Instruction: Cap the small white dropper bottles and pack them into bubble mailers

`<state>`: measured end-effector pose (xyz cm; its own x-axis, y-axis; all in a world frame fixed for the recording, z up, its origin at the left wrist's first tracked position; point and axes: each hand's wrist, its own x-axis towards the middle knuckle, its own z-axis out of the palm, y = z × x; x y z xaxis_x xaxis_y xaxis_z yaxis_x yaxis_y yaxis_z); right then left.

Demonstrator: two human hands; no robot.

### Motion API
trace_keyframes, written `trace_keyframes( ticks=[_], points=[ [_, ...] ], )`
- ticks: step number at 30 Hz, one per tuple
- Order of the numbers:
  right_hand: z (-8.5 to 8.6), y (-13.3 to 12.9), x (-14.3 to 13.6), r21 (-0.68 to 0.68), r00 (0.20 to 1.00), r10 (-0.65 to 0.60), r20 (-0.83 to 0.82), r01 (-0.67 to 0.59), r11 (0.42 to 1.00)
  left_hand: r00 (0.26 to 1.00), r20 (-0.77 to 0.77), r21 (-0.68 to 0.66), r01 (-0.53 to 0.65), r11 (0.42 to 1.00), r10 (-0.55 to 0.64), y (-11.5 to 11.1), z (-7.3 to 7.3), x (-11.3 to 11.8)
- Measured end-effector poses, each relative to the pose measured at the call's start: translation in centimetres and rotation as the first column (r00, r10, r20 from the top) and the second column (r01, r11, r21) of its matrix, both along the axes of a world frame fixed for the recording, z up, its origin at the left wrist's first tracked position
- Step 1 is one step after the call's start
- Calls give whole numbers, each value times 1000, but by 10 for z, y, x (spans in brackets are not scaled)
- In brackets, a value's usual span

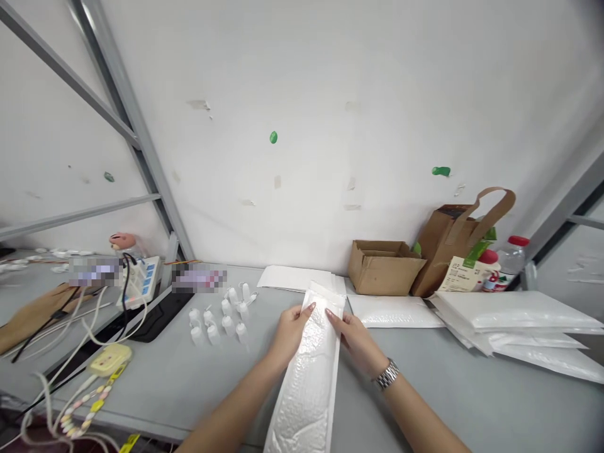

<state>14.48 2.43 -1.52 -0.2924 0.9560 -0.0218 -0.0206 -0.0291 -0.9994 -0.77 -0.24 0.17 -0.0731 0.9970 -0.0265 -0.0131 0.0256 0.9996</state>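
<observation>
Between my two hands is a long white bubble mailer [309, 371], its far end tilted up off the grey table. My left hand [292, 333] grips its left edge near the top, thumb on the front face. Opposite it, my right hand [355, 336] pinches the right edge the same way; a metal watch is on that wrist. The fingers behind the mailer are hidden. Left of my left hand stand several small white capped bottles [228, 324], loosely grouped on the table.
Flat white mailers [396, 311] lie behind, with a stack of mailers [514, 311] at right. A cardboard box [384, 270], a brown paper bag [438, 251] and a red-capped bottle [514, 255] stand by the wall. Left are a power strip [144, 283], cables and another person's hand [47, 308].
</observation>
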Motion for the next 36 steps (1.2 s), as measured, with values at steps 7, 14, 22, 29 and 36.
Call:
trace_keyframes(
  ticks=[7,14,22,29,36],
  points=[
    [-4,-17,-11,-166,980,141,-137,-163,973,433,-447,560,-546,623,783,-66,-8,-65],
    [-5,-20,-15,-96,985,163,55,-157,983,445,-543,492,-519,699,713,-59,-28,-91],
    [-9,-19,-15,-79,978,187,92,-180,981,574,-459,397,-550,735,678,-51,-31,-92],
    [-13,-19,-18,-46,961,245,132,-241,969,808,31,204,-581,788,589,-35,-13,-78],
    [-13,-21,-22,-26,943,321,85,-320,947,932,72,115,-362,925,356,-10,0,-50]
  ],
)
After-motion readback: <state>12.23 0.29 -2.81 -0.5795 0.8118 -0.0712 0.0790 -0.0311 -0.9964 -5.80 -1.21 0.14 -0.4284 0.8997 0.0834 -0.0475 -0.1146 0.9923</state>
